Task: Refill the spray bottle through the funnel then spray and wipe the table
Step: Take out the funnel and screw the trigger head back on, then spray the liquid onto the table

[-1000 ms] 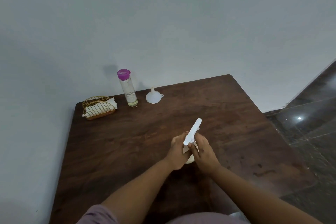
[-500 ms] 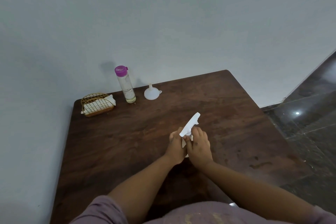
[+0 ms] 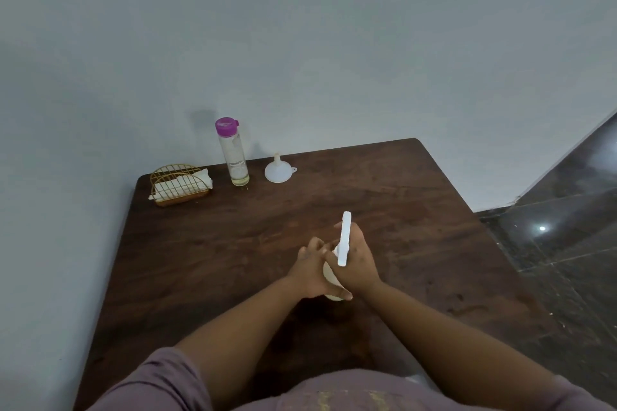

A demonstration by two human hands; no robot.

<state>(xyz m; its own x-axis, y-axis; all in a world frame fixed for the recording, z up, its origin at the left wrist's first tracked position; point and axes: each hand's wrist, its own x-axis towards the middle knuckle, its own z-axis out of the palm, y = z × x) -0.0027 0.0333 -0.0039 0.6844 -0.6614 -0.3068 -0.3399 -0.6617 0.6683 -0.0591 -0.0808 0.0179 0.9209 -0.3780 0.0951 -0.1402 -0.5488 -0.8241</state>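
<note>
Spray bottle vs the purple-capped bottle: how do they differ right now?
The spray bottle is opaque white with a trigger head; the purple-capped bottle is clear, with a little yellowish liquid at the bottom. The spray bottle sits mid-table in the grip of the left hand and right hand; the purple-capped bottle stands untouched at the far edge beside the funnel. Both are upright on the table.

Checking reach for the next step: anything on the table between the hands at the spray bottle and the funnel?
Nothing visible. The funnel sits upside down near the far edge, with bare table between it and the spray bottle that both hands grip. The purple-capped bottle stands left of the funnel, off that line.
</note>
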